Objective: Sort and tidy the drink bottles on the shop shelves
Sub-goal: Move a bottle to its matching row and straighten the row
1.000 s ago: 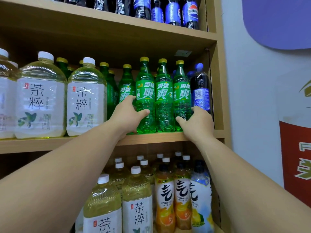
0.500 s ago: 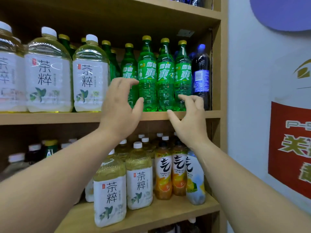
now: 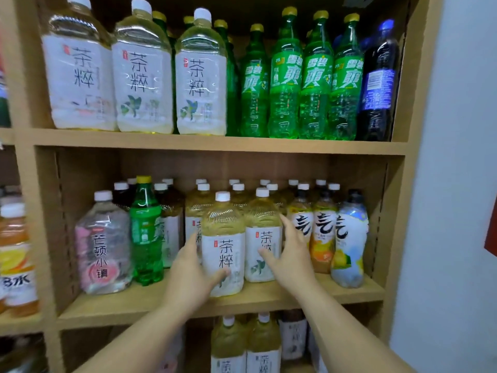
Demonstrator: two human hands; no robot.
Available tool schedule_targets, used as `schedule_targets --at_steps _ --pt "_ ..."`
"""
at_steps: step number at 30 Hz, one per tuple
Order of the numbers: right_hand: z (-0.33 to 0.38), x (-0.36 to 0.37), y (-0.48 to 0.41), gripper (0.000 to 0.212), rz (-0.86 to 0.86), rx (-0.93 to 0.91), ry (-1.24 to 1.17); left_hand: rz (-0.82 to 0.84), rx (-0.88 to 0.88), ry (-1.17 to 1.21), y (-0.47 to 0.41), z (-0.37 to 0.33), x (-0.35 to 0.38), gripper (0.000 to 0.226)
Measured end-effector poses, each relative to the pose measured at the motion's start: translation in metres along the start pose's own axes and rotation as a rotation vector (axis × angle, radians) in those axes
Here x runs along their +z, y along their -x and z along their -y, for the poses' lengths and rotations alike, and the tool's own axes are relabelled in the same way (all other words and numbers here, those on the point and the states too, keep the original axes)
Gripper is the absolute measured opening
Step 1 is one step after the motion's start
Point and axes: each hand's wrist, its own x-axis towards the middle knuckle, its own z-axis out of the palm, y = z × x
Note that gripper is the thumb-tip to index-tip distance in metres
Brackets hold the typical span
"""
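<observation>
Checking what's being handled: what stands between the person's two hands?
Head view: a left tea bottle touching the left hand and a right tea bottle touching the right hand, side by side.

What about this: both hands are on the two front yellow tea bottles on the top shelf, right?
Not the top shelf. The head view shows the left hand on the left front tea bottle and the right hand on the right front tea bottle, on the shelf below the green sodas.

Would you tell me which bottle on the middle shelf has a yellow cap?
The green bottle, second from left in front; its neighbours all have white caps.
</observation>
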Motion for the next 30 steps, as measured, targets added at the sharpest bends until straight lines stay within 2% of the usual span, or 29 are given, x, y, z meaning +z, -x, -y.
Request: schedule_targets --at_steps 4,8,11,13,15,17,18,20,22,24,26,30 --pt "-0.002 0.003 0.002 0.093 -0.002 -0.003 -0.016 -0.009 0.011 -0.006 -0.008 -0.003 0.013 0.074" --pt "-0.01 -0.002 0.003 0.099 0.091 0.015 -0.069 -0.02 -0.002 -0.021 -0.016 -0.001 0.017 0.067" --pt "-0.017 -0.015 0.008 0.087 0.112 0.017 -0.077 0.003 -0.012 -0.019 -0.022 0.002 0.018 0.067" --pt "-0.027 -0.027 0.012 0.065 -0.074 0.012 -0.015 0.019 -0.011 -0.018 -0.024 0.004 0.019 0.068" --pt "-0.039 -0.042 0.015 0.049 -0.39 0.013 0.049 -0.014 -0.012 -0.049 -0.021 0.005 0.022 0.075" --pt "-0.051 -0.058 0.016 0.053 -0.631 0.064 0.06 -0.138 -0.019 -0.117 -0.013 0.001 0.023 0.091" --pt "-0.059 -0.066 0.014 0.062 -0.67 0.123 0.051 -0.218 0.006 -0.135 -0.008 -0.003 0.024 0.094" --pt "-0.077 -0.079 0.008 0.081 -0.598 0.264 0.054 -0.314 0.119 -0.13 0.004 -0.017 0.027 0.085" --pt "-0.094 -0.083 0.004 0.089 -0.419 0.366 0.043 -0.284 0.253 -0.086 0.016 -0.035 0.036 0.073" --pt "-0.105 -0.082 0.003 0.075 -0.293 0.388 0.025 -0.167 0.319 -0.007 0.025 -0.053 0.048 0.067" --pt "-0.109 -0.083 0.006 0.06 -0.274 0.361 0.062 -0.012 0.314 0.075 0.031 -0.069 0.061 0.064" --pt "-0.102 -0.081 0.021 0.054 -0.256 0.307 0.043 0.212 0.247 0.193 0.026 -0.09 0.088 0.064"
